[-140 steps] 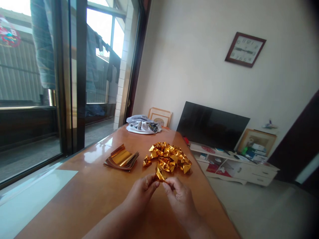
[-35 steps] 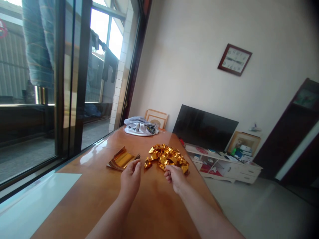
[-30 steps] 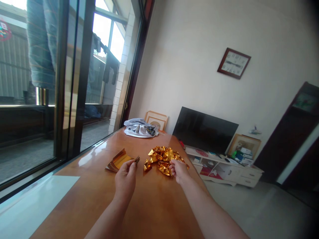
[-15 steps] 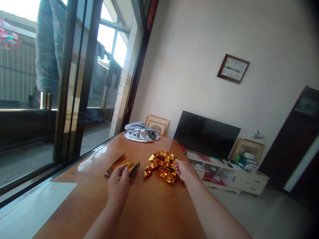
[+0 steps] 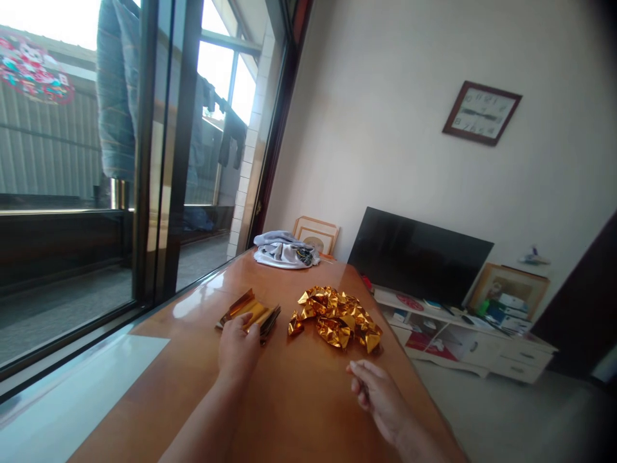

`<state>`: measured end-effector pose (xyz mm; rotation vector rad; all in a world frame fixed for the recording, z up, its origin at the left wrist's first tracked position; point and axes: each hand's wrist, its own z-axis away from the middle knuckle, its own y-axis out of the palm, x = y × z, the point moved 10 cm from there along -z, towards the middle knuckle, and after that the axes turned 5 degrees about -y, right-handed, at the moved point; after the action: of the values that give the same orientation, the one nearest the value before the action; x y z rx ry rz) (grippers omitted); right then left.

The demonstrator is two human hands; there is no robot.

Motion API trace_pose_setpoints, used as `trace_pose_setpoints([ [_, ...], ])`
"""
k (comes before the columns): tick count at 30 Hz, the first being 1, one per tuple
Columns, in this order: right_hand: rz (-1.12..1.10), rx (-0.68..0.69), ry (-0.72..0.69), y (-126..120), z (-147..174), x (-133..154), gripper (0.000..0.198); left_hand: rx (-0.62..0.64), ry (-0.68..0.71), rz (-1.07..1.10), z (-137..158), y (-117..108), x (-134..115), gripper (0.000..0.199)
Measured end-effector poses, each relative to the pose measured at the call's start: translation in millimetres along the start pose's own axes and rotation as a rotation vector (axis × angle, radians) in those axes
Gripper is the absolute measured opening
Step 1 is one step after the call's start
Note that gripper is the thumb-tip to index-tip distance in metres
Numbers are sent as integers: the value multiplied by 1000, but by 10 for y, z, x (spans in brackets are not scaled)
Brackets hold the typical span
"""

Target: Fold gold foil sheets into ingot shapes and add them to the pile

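My left hand [image 5: 240, 347] reaches onto a stack of gold foil paper sheets [image 5: 260, 311], its fingertips touching the top near the front edge and its thumb held apart. The stack lies on the brown table, its edges bent upward. To the right of it is a pile of folded gold foil pieces [image 5: 337, 316], crumpled-looking and shiny. My right hand [image 5: 378, 395] hovers in front of this pile, apart from it. Its fingers are curled in with the thumb against them, and nothing shows in them.
The glossy brown table [image 5: 289, 411] runs along a sliding glass door [image 5: 164, 193]. A pale sheet [image 5: 110, 386] lies at the left edge. Bundled grey clothing [image 5: 285, 251] sits at the far end. Beyond stand a television [image 5: 419, 254] and a white cabinet [image 5: 482, 350].
My right hand has drawn back from the foil pile toward me, and a foil piece now shows at the pile's right side. My left fingers reach farther over the stack. The view has shifted.
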<state>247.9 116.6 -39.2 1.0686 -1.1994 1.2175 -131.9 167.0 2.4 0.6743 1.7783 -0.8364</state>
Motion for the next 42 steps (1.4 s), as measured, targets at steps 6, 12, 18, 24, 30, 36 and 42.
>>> trace_pose_setpoints([
  [6,-13,23,-39,-102,10,-8,45,46,71,-269,108,91,-102,40],
  [12,-21,56,-55,-125,44,8,44,48,101,-274,71,128,-22,39],
  [18,18,56,-75,-64,111,94,42,49,100,-252,54,107,2,36],
  [24,73,74,-94,-42,129,122,39,68,42,-181,27,128,80,34],
  [30,116,77,-106,-29,131,135,37,62,-26,-115,-1,126,179,39],
  [36,169,72,-133,-14,143,168,39,98,-22,-107,48,134,114,41],
  [42,193,98,-137,28,180,200,41,78,-85,-18,44,107,179,33],
])
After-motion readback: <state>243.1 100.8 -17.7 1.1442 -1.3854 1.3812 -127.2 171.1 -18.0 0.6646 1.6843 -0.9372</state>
